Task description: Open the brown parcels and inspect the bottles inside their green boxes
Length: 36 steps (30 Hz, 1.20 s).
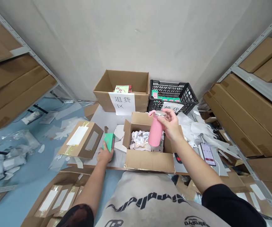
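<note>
- Right hand (170,126): closed, fingers curled round the top of the pink bottle (155,130).
- Pink bottle: smooth, cylindrical, with a silver metal cap and a pink loop; tilted, held above an open cardboard box (147,160).
- Left hand (105,153): closed on the lower end of a green carton (109,142), just beside the box, over a white table (102,118).
- Open cardboard box: corrugated, flaps up, holding crumpled white paper (139,140).
- Risk: a grip this high on a slick bottle could let it slip or swing, and a loose cap would make that likelier.
- Risk: a carton nudged toward the table's near edge could drop to the floor.
- Nearby: a flat cardboard mailer (82,140); a phone (208,154) on loose white wrapping.
- Further back: a cardboard box with a paper sign (122,103); a black plastic crate (173,91).
</note>
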{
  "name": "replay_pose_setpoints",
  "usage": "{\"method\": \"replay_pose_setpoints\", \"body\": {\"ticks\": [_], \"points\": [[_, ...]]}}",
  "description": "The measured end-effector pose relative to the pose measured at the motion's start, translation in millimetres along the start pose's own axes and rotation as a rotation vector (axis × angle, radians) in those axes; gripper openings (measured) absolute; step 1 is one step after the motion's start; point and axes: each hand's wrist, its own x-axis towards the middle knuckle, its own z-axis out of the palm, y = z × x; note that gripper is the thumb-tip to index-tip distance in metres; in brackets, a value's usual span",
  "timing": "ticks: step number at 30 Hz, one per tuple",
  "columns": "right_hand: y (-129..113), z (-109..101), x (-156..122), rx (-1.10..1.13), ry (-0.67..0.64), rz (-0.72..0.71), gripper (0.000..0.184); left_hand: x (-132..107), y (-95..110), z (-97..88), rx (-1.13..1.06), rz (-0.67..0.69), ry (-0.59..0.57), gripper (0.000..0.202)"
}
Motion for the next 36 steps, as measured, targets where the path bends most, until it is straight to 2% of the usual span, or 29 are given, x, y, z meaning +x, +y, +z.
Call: {"method": "replay_pose_setpoints", "body": {"ticks": [2, 4, 7, 10, 12, 14, 16, 19, 21, 23, 25, 26, 29, 31, 33, 36], "points": [[1, 2, -4, 0.013, -0.008, -0.011, 0.05, -5, 3, -0.5, -0.084, -0.017, 0.092, 0.092], [2, 2, -7, 0.018, -0.005, -0.004, 0.05, -11, 7, -14.9, -0.244, 0.057, 0.202, 0.084], [0, 0, -9, 0.034, -0.001, 0.019, 0.049, -23, 20, -48.5, -0.609, 0.408, 0.272, 0.062], [-3, 4, -10, 0.057, -0.011, 0.026, 0.049, -45, 47, -73.4, -0.724, 0.622, 0.216, 0.047], [-5, 11, -10, 0.056, -0.018, 0.015, 0.048, -64, 75, -77.4, -0.764, 0.765, 0.082, 0.043], [-5, 21, -9, 0.046, -0.018, 0.007, 0.049, -81, 106, -72.0, -0.897, 0.97, -0.371, 0.05], [-3, 29, -8, 0.033, -0.002, 0.023, 0.054, -94, 131, -61.2, -1.017, 0.977, -0.596, 0.057], [4, 32, -8, 0.056, 0.006, 0.118, 0.065, -100, 148, -47.0, -1.231, 0.827, -0.751, 0.056], [7, 28, -11, 0.061, -0.007, 0.185, 0.07, -96, 148, -43.9, -1.31, 0.745, -0.814, 0.055], [9, 21, -17, 0.001, 0.004, 0.202, 0.067, -91, 144, -45.5, -1.323, 0.705, -0.842, 0.055], [10, 17, -26, -0.079, 0.005, 0.187, 0.058, -89, 142, -48.2, -1.289, 0.708, -0.807, 0.054], [10, 16, -31, -0.105, -0.016, 0.183, 0.053, -89, 143, -49.0, -1.254, 0.722, -0.739, 0.054], [11, 21, -45, -0.117, -0.092, 0.188, 0.048, -97, 152, -47.6, -1.044, 0.773, -0.354, 0.056], [14, 26, -51, -0.116, -0.085, 0.19, 0.051, -108, 158, -44.9, -0.877, 0.808, -0.135, 0.061], [17, 28, -53, -0.129, -0.042, 0.188, 0.056, -118, 161, -42.9, -0.771, 0.871, -0.042, 0.066], [18, 23, -51, -0.104, -0.012, 0.204, 0.058, -124, 160, -43.4, -0.775, 0.959, -0.044, 0.068]]}}
